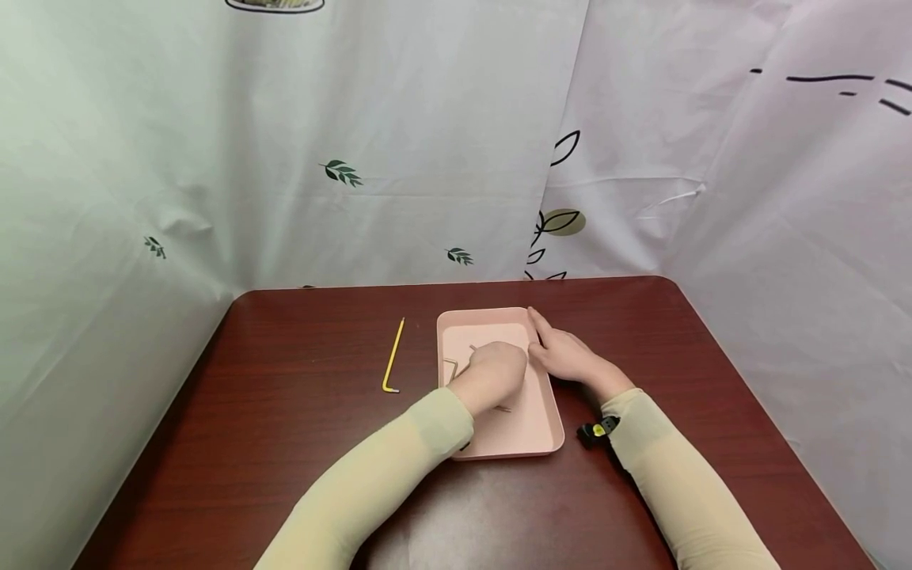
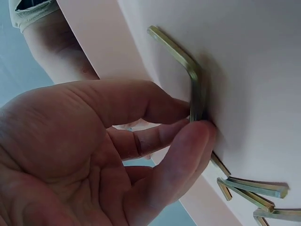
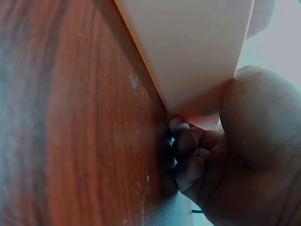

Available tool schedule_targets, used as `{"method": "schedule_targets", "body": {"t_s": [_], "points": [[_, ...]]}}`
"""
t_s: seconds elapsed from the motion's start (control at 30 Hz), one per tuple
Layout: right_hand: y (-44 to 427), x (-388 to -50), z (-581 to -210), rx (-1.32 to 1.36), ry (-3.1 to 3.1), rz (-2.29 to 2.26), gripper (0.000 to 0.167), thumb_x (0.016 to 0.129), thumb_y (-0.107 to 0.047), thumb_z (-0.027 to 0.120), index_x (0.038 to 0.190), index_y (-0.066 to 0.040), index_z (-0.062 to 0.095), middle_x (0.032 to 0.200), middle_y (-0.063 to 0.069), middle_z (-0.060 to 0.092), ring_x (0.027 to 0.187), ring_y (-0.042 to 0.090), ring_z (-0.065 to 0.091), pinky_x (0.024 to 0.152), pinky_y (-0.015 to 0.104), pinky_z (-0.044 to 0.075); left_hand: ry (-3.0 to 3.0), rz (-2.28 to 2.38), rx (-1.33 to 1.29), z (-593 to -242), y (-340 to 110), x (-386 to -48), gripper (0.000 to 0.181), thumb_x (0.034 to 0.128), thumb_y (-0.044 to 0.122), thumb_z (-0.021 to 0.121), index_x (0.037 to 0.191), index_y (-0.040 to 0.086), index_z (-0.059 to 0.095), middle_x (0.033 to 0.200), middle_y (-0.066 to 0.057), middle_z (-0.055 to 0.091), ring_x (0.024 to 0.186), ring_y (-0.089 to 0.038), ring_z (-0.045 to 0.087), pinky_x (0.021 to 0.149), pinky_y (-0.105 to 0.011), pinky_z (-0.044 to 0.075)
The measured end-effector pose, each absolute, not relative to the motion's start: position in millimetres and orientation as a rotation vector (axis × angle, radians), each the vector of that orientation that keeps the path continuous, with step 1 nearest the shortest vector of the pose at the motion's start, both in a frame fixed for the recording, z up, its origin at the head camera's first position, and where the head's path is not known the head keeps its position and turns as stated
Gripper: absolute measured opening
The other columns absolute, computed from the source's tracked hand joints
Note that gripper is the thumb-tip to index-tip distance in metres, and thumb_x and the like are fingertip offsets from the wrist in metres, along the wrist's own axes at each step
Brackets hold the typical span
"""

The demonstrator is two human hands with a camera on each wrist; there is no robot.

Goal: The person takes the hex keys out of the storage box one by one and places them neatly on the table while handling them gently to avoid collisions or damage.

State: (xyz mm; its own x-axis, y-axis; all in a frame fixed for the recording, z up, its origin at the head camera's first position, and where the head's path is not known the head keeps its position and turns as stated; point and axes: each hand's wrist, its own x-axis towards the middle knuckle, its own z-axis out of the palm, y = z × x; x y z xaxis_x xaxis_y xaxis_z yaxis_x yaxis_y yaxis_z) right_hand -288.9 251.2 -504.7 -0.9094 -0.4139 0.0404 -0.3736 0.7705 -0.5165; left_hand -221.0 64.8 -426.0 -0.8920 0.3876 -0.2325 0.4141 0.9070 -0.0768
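The left hand (image 1: 499,370) is over the inside of the pink tray (image 1: 518,435), and its fingers pinch an L-shaped hex key (image 2: 171,47), brass-toned and bent, between thumb and fingertips. The bend and one arm of that key jut out past the fingertips, close above or against the tray's floor; which of the two I cannot tell. More brass-toned hex keys (image 2: 258,186) lie loose on the tray's floor, toward its far left part, some crossing one another, beside the pinching fingers.

The right hand (image 1: 566,356) is at the tray's right side, toward the far corner. Its fingers touch the outside of the tray there and the thumb lies at the rim; whether they grasp the wall or only press against it, I cannot tell.

Outside the tray, just to its left, a yellow hex key (image 1: 394,354) rests on the dark red-brown counter (image 1: 306,443), its short silver-tipped arm at the near end. To the right of the tray, a small black device with a yellow spot (image 1: 597,431) sits at the right wrist, beside the cream sleeve (image 1: 677,467). Beyond the tray hangs a pale sheet (image 1: 406,214) printed with leaves.
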Motion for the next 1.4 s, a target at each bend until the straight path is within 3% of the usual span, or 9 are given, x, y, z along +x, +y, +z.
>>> {"method": "schedule_targets", "body": {"t_s": [0.13,0.2,0.3,0.53,0.67,0.9,1.03,1.13,1.4], "points": [[253,-296,-516,-0.629,2.9,-0.783,0.081,0.108,-0.031,0.047,0.178,-0.007,0.015,0.165,0.025,0.051,0.113,0.033,0.072,0.097,0.054,0.055,2.878,-0.179,0.608,-427,64,-221,0.008,0.1028,0.018,0.078,0.11,0.015,0.08,0.102,-0.005,0.078,0.094,-0.015,0.074,0.077,-0.043,0.067],[253,-297,-517,-0.63,2.9,-0.774,0.081,0.108,-0.03,0.046,0.178,-0.007,0.014,0.164,0.026,0.052,0.11,0.032,0.072,0.095,0.054,0.055,2.892,-0.125,0.577,-427,64,-221,0.014,0.1097,0.014,0.066,0.11,0.015,0.08,0.103,-0.006,0.079,0.094,-0.016,0.075,0.077,-0.043,0.066],[251,-294,-512,-0.642,2.894,-0.781,0.08,0.109,-0.03,0.046,0.178,-0.006,0.014,0.164,0.029,0.051,0.106,0.033,0.072,0.093,0.054,0.055,2.914,-0.077,0.54,-428,64,-222,0.019,0.1123,0.014,0.061,0.112,0.013,0.08,0.105,-0.007,0.079,0.095,-0.019,0.077,0.079,-0.045,0.066],[250,-293,-504,-0.641,2.864,-0.816,0.079,0.109,-0.029,0.047,0.177,-0.004,0.016,0.159,0.033,0.054,0.1,0.031,0.069,0.091,0.053,0.054,2.912,-0.128,0.533,-428,62,-224,0.012,0.103,0.018,0.078,0.114,0.013,0.08,0.108,-0.007,0.079,0.098,-0.023,0.078,0.081,-0.048,0.067],[250,-292,-503,-0.65,2.871,-0.802,0.079,0.107,-0.027,0.046,0.177,-0.003,0.017,0.157,0.035,0.055,0.103,0.033,0.069,0.093,0.054,0.054,2.902,-0.105,0.504,-428,62,-226,0.009,0.1036,0.015,0.076,0.111,0.012,0.081,0.107,-0.008,0.08,0.093,-0.02,0.077,0.078,-0.046,0.067],[243,-277,-484,-0.616,2.861,-0.804,0.078,0.107,-0.024,0.046,0.176,0.001,0.016,0.156,0.036,0.055,0.107,0.037,0.071,0.099,0.058,0.054,2.874,-0.149,0.471,-432,62,-229,0.024,0.0932,0.01,0.087,0.117,0.012,0.082,0.113,-0.008,0.081,0.105,-0.025,0.078,0.092,-0.053,0.064],[246,-284,-496,-0.616,2.873,-0.801,0.08,0.107,-0.027,0.046,0.177,-0.002,0.015,0.159,0.032,0.054,0.109,0.034,0.072,0.099,0.056,0.055,2.9,-0.124,0.467,-434,61,-230,0.014,0.1036,0.009,0.074,0.114,0.013,0.083,0.113,-0.008,0.081,0.105,-0.025,0.079,0.092,-0.053,0.064],[244,-284,-496,-0.591,2.867,-0.803,0.08,0.107,-0.026,0.047,0.177,-0.002,0.017,0.163,0.03,0.051,0.115,0.036,0.072,0.102,0.058,0.054,2.93,-0.089,0.469,-434,60,-230,0.022,0.1105,0.01,0.061,0.111,0.013,0.083,0.111,-0.008,0.081,0.102,-0.024,0.079,0.09,-0.052,0.064],[251,-291,-507,-0.642,2.898,-0.79,0.081,0.106,-0.028,0.047,0.177,-0.003,0.016,0.155,0.035,0.057,0.107,0.039,0.073,0.095,0.057,0.056,2.969,-0.084,0.507,-432,59,-228,0.025,0.1109,0.008,0.058,0.113,0.011,0.084,0.111,-0.01,0.081,0.1,-0.025,0.079,0.088,-0.053,0.065]]}}
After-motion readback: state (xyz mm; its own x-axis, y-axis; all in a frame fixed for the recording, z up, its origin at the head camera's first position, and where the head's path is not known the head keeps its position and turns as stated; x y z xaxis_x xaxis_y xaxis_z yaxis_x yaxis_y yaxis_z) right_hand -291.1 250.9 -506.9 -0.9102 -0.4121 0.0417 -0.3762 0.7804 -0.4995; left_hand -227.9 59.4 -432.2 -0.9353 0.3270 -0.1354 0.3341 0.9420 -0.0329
